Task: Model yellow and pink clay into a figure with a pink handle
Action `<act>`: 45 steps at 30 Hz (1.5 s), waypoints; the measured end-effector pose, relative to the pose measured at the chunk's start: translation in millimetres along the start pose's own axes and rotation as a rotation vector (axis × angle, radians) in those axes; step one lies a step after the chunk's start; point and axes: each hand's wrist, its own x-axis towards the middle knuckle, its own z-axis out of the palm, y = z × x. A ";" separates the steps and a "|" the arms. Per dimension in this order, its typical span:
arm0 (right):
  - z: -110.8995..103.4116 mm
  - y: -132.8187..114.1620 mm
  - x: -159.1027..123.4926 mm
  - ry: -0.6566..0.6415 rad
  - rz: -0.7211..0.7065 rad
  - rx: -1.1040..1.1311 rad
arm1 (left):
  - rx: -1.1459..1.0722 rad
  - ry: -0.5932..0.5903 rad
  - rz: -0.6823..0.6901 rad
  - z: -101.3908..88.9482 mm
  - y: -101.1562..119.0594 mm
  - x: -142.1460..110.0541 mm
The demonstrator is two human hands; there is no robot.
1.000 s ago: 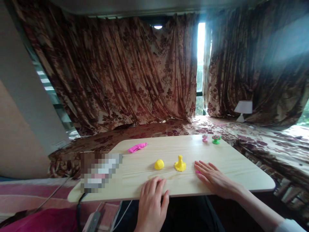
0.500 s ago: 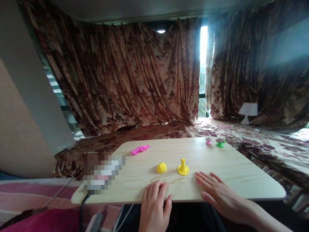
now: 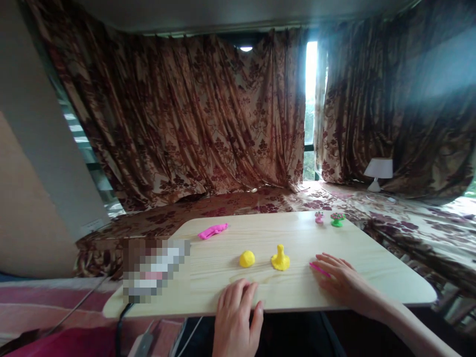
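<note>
My left hand (image 3: 238, 315) rests on the near edge of the wooden table, fingers stretched forward and holding nothing. To the right, my right hand (image 3: 340, 277) lies flat, palm down, over a thin pink clay strip (image 3: 318, 268), whose end sticks out at the left of the fingers. Most of that strip is hidden under the hand. Between and beyond the hands sit a yellow clay ball (image 3: 247, 259) and a yellow clay piece (image 3: 280, 258) with a spread base and an upright stem. A larger pink clay lump or packet (image 3: 213, 231) lies at the back left.
Two small clay models stand at the far right of the table (image 3: 260, 292): a pink one (image 3: 319, 217) and a green one with pink dots (image 3: 337, 219). A blurred-out object (image 3: 158, 270) with a cable occupies the left edge. A white lamp (image 3: 378, 171) stands on the ledge behind.
My right hand has slid forward and to the right, and more of the pink strip shows beside its fingers. The left hand has stayed nearly still. The view has shifted slightly.
</note>
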 end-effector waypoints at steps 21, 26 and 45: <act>-14.9 -150.6 -17.8 0.335 -0.327 0.619 | -0.664 0.102 -0.267 -68.9 73.2 24.8; -21.0 -159.0 -19.8 0.336 -0.362 0.459 | -0.677 0.106 -0.371 -74.3 70.5 21.5; -17.2 -168.3 -19.6 0.370 -0.306 0.472 | -0.576 0.137 -0.067 -89.3 62.3 30.2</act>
